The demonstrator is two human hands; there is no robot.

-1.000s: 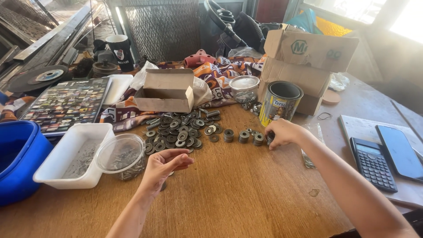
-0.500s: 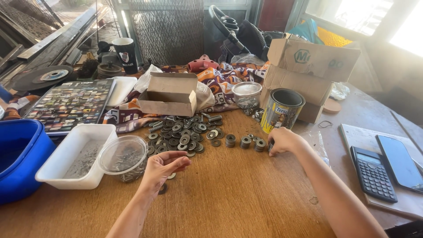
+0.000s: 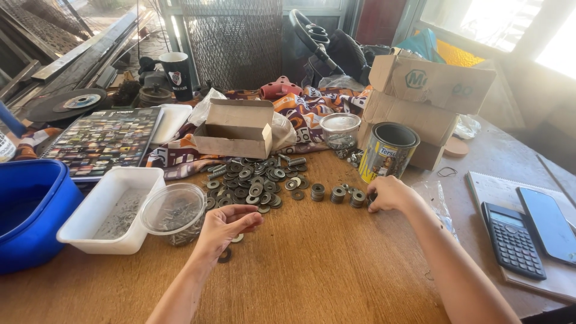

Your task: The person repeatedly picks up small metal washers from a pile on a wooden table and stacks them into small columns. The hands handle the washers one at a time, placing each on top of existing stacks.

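Nearest me, my left hand [image 3: 225,225] is loosely curled, fingertips pinched together above a couple of loose washers [image 3: 225,255] on the wooden table [image 3: 312,276]; whether it holds one I cannot tell. Further out, my right hand [image 3: 389,194] is closed against the short stacks of washers [image 3: 339,194]. Beyond both hands lies the scattered washer pile [image 3: 255,180]. These look thin, stiff, slippery metal rings: I'd pinch each by its rim.

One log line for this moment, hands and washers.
left hand: over loose washers, palm up | right hand: at washer stacks | washer pile: behind | tin can: upright
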